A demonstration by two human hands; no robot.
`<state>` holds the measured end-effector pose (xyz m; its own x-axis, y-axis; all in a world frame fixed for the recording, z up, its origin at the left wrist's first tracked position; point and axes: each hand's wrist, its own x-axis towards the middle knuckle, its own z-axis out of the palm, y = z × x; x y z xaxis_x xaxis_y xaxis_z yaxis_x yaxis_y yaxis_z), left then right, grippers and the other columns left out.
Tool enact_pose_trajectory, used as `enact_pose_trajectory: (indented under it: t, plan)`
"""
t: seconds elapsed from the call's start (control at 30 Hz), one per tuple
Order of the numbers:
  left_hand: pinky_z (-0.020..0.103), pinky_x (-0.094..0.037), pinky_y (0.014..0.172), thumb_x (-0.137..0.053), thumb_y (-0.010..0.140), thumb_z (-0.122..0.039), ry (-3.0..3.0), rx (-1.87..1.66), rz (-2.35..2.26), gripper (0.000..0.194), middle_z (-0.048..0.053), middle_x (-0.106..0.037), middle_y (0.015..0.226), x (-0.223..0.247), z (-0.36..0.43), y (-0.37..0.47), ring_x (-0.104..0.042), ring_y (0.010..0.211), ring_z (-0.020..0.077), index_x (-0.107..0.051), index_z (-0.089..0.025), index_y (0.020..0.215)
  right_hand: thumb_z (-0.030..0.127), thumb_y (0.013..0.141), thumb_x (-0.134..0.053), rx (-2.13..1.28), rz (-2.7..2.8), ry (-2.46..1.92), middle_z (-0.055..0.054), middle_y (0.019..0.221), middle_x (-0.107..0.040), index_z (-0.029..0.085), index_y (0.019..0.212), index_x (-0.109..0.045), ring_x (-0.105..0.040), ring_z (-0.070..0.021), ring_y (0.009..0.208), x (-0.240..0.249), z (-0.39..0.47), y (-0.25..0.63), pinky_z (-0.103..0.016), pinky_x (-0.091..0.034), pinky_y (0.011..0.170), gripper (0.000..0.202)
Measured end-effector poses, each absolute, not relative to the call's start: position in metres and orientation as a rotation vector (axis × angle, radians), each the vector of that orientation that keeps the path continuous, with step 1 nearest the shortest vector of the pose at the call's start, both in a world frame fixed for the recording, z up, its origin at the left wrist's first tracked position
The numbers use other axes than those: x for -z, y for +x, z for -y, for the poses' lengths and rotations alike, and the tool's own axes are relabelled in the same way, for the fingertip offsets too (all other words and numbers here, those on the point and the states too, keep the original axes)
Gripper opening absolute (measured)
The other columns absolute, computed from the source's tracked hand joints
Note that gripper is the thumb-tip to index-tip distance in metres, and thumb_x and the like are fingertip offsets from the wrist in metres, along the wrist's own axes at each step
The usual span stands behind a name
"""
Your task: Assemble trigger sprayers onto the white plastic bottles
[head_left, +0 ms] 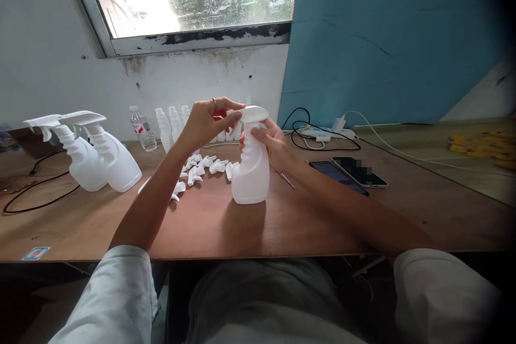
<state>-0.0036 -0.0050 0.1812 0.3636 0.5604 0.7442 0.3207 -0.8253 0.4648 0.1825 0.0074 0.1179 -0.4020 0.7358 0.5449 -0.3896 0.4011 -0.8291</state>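
A white spray bottle [250, 177] stands upright on the brown table [193, 231], with a white spray head [255, 114] on its top. My left hand [207, 121] has its fingers closed on the nozzle side of the spray head. Around the bottle's neck, just below the head, wrap the fingers of my right hand [276, 142]. Loose white trigger parts [195, 172] lie in a pile left of the bottle, partly behind my left forearm.
Two white spray bottles with heads [116, 158] stand at the left. A clear water bottle [143, 129] and several headless white bottles [163, 126] stand near the wall. Two phones [358, 172], a thin metal tool [287, 180] and a power strip with cables [322, 133] lie right.
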Motion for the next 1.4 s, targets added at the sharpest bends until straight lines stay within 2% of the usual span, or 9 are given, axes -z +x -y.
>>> enact_pose_trajectory:
  t: [0.07,0.17,0.37,0.5,0.63,0.8,0.93,1.1,1.4]
  plan:
    - [0.023,-0.054,0.059,-0.065,0.086,-0.034,2.38,-1.434,-0.8,0.024,0.003,-0.067,0.083,-0.181,0.006,-0.004,-0.06,0.059,0.0078,-0.07,-0.019,0.103,0.044,0.073,-0.076,-1.233,1.528,-0.337,0.001,0.082,-0.063,0.026,0.116,-0.042,-0.062,-0.0146,0.068,-0.118,-0.007,0.182,-0.026,-0.053,0.056,0.057]
    - [0.023,-0.054,0.059,-0.065,0.086,-0.037,2.37,-1.426,-0.831,0.026,0.004,-0.067,0.082,-0.182,0.007,-0.003,-0.06,0.059,0.0081,-0.07,-0.019,0.104,0.048,0.077,-0.071,-1.268,1.511,-0.279,-0.001,0.083,-0.063,0.024,0.115,-0.045,-0.063,-0.0151,0.068,-0.117,-0.006,0.18,-0.026,-0.053,0.055,0.052]
    - [0.023,-0.054,0.06,-0.063,0.086,-0.04,2.383,-1.43,-0.841,0.028,0.006,-0.069,0.091,-0.181,0.008,-0.001,-0.061,0.06,0.0082,-0.07,-0.02,0.104,0.039,0.073,-0.076,-1.208,1.509,-0.374,-0.001,0.073,-0.061,0.016,0.091,-0.056,-0.058,-0.0123,0.061,-0.118,-0.003,0.179,-0.025,-0.051,0.051,0.035]
    - [0.023,-0.054,0.06,-0.064,0.086,-0.038,2.391,-1.429,-0.837,0.026,0.005,-0.069,0.088,-0.182,0.008,-0.002,-0.06,0.059,0.0077,-0.07,-0.019,0.103,0.043,0.078,-0.069,-1.339,1.49,-0.266,-0.004,0.082,-0.064,0.016,0.091,-0.054,-0.063,-0.0159,0.068,-0.116,-0.005,0.181,-0.028,-0.054,0.055,0.034]
    - [0.023,-0.053,0.06,-0.064,0.086,-0.035,2.379,-1.414,-0.836,0.024,0.004,-0.068,0.082,-0.182,0.008,-0.003,-0.06,0.058,0.008,-0.07,-0.019,0.103,0.036,0.072,-0.078,-1.296,1.437,-0.317,-0.002,0.083,-0.065,0.02,0.095,-0.048,-0.064,-0.016,0.067,-0.115,-0.007,0.182,-0.029,-0.054,0.054,0.041]
    - [0.024,-0.052,0.059,-0.064,0.085,-0.034,2.371,-1.418,-0.816,0.023,0.004,-0.067,0.084,-0.182,0.008,-0.002,-0.058,0.057,0.0076,-0.071,-0.02,0.102,0.046,0.079,-0.069,-1.379,1.458,-0.222,-0.005,0.084,-0.065,0.018,0.094,-0.05,-0.064,-0.0166,0.069,-0.116,-0.005,0.182,-0.029,-0.055,0.055,0.036]
    - [0.024,-0.051,0.058,-0.065,0.085,-0.035,2.359,-1.414,-0.817,0.024,0.003,-0.066,0.08,-0.182,0.007,-0.002,-0.058,0.057,0.0078,-0.071,-0.019,0.101,0.044,0.075,-0.076,-1.333,1.46,-0.284,-0.003,0.083,-0.064,0.019,0.093,-0.05,-0.064,-0.0159,0.069,-0.118,-0.003,0.183,-0.029,-0.055,0.055,0.04]
    - [0.024,-0.051,0.058,-0.066,0.084,-0.035,2.367,-1.41,-0.818,0.023,0.003,-0.067,0.08,-0.183,0.008,-0.002,-0.058,0.057,0.0081,-0.071,-0.02,0.101,0.045,0.078,-0.072,-1.333,1.527,-0.244,-0.004,0.083,-0.063,0.016,0.095,-0.054,-0.062,-0.0153,0.068,-0.117,-0.004,0.184,-0.03,-0.056,0.056,0.038]
    - [0.025,-0.053,0.059,-0.066,0.085,-0.035,2.415,-1.395,-0.847,0.025,0.004,-0.068,0.079,-0.185,0.018,0.001,-0.06,0.059,0.0093,-0.071,-0.019,0.102,0.043,0.073,-0.077,-1.189,1.506,-0.353,-0.002,0.079,-0.063,0.018,0.094,-0.053,-0.062,-0.0143,0.064,-0.119,-0.001,0.179,-0.027,-0.052,0.054,0.04]
